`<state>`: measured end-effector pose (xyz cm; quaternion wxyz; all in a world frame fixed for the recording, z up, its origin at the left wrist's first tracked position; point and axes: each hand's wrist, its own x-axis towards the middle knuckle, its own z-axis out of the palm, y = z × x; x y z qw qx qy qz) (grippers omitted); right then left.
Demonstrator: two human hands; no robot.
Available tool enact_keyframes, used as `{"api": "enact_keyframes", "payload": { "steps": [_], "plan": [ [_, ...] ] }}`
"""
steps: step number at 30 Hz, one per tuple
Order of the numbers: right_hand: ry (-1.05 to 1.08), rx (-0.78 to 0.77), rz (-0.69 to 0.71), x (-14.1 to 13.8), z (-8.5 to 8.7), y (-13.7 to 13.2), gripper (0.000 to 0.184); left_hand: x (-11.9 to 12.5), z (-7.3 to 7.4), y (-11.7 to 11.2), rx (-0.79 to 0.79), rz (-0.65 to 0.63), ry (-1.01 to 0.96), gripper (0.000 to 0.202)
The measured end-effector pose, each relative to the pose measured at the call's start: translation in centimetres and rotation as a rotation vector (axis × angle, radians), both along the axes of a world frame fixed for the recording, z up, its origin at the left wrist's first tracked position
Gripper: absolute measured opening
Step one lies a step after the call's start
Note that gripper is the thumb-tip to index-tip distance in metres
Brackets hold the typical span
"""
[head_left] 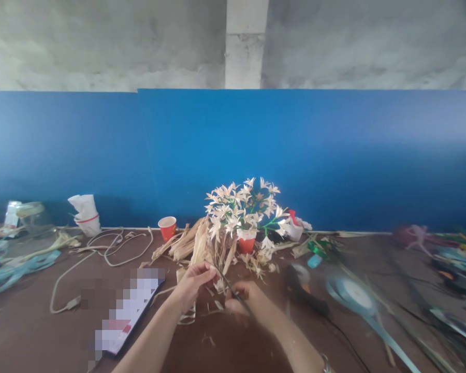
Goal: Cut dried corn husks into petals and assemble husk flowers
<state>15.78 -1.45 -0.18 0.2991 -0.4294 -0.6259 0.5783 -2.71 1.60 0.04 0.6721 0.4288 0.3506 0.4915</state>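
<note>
My left hand pinches a pale strip of dried husk at its fingertips, low in the middle of the brown table. My right hand is closed round a thin dark stem or wire that slants up toward the left hand. Just behind both hands lies a heap of dried husk strips. Behind that stands a red cup filled with cream handmade flowers on green stems. Small husk scraps lie on the table around my hands.
A pixelated flat object lies left of my arm, with a white cable beyond it. A second red cup, stacked white cups, a black glue gun, ribbon rolls and craft clutter stand along the blue wall.
</note>
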Motion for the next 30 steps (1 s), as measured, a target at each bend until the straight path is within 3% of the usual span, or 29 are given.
{"api": "enact_keyframes", "payload": {
  "steps": [11, 24, 30],
  "plan": [
    [-0.004, 0.063, -0.02, 0.0, -1.3, 0.4, 0.033, 1.0, 0.0, -0.3, 0.014, 0.035, -0.054, 0.026],
    [-0.059, 0.061, -0.097, -0.3, -0.6, 0.1, 0.028, 1.2, -0.1, -0.4, 0.011, 0.07, -0.03, 0.027],
    [-0.019, 0.05, -0.134, -0.1, -1.1, 0.4, 0.023, 1.2, -0.4, -0.4, 0.046, 0.061, -0.049, 0.021]
  ]
}}
